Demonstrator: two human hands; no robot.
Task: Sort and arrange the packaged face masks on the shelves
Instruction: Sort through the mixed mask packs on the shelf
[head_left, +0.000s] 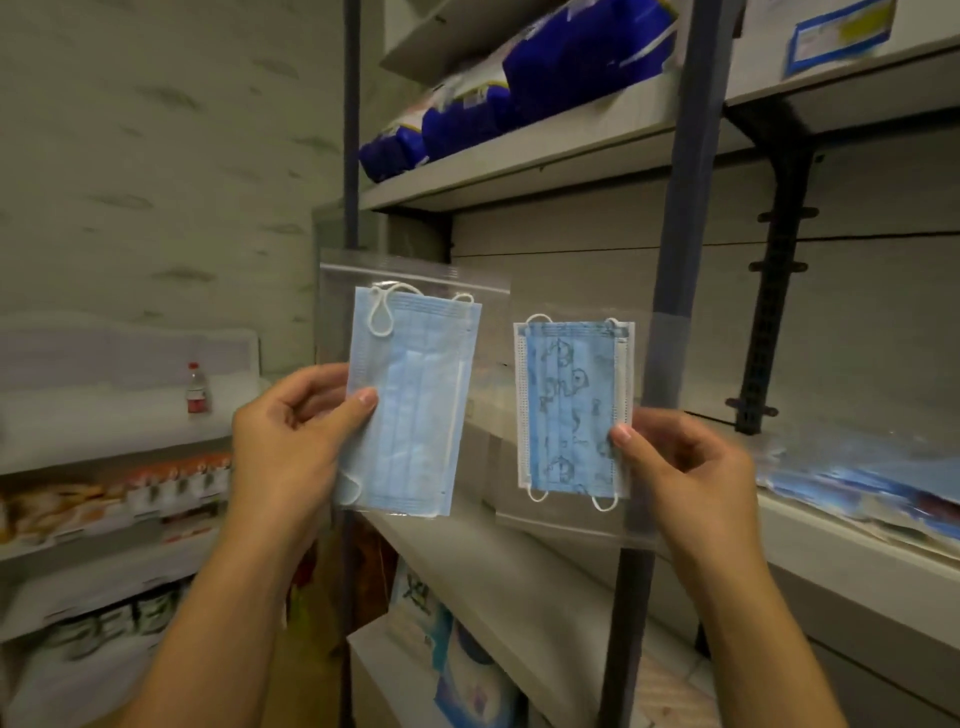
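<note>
Two packaged masks held up unshelved: plain mask (410, 410) at 9 o'clock, pinched by left hand (291, 441); patterned mask (574, 410) at 3 o'clock, pinched by right hand (685, 467). Mask pile (852, 483) already on shelf (831, 561), 4 o'clock. Sorting appears partly done.

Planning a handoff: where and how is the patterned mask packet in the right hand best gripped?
Judging by its pose, take the patterned mask packet by its clear left margin or top edge, coming from the left or above. It hangs upright and flat, and the right hand pinches its right edge, so those edges are free. A thin pinch grip suits the flat bag.
</note>
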